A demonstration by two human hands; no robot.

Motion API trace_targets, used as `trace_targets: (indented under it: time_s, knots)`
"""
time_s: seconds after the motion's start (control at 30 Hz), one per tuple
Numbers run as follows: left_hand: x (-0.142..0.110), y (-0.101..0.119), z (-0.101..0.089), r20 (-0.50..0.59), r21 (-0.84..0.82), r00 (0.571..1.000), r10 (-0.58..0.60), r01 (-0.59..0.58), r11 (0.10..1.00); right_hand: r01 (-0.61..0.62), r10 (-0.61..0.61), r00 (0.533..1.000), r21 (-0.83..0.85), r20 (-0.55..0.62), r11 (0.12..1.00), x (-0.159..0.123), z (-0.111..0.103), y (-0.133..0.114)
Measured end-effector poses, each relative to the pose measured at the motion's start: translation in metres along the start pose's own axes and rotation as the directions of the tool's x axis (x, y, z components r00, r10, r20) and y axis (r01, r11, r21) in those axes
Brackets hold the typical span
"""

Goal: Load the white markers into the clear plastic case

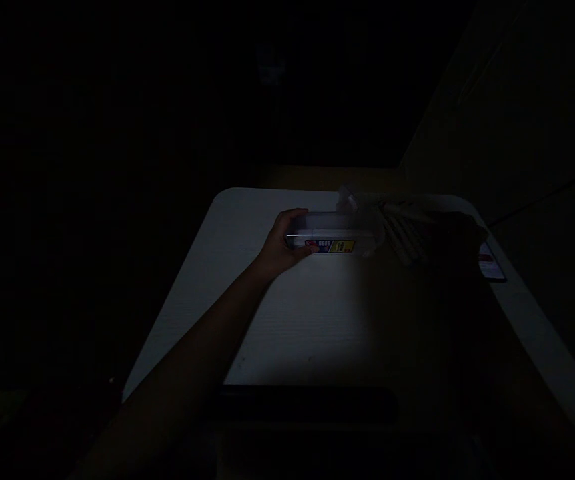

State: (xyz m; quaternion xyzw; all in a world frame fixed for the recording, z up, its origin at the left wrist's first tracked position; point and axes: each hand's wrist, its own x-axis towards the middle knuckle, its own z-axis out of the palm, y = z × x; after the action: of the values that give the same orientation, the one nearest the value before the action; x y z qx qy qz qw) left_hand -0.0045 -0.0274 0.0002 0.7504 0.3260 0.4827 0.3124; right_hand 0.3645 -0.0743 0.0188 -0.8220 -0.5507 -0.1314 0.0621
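Note:
My left hand (pixel 281 248) is closed around the left end of a clear plastic container (pixel 335 223), its thumb on the near side. A small label (pixel 330 246) in red, blue and yellow shows on the container's front wall. Just right of the container lies a patterned, strip-like item (pixel 400 233), too dim to name. My right hand (pixel 450 233) is over or beside this item, in deep shadow. Its fingers blur into the dark, so whether it grips anything is not visible. A crumpled, see-through piece (pixel 347 199) shows behind the container.
A white table (pixel 297 313) with rounded corners carries these things. At its right side lies a phone (pixel 491 263) with a lit screen, partly behind my right hand. A dark bar (pixel 307 405) runs along the near edge. The surroundings are nearly black.

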Motion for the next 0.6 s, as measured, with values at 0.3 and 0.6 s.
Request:
trace_targets:
  time_s: [0.3, 0.6]
  knots:
    - [-0.001, 0.003, 0.0, 0.011, -0.02, 0.999, -0.032, 0.033, 0.999, -0.062, 0.059, 0.991, 0.024, 0.117, 0.998, -0.003, -0.02, -0.019]
    - [0.0, 0.001, -0.001, 0.017, -0.027, 0.999, -0.029, 0.029, 0.999, -0.067, 0.062, 0.995, 0.062, 0.078, 0.996, -0.006, -0.031, -0.019]
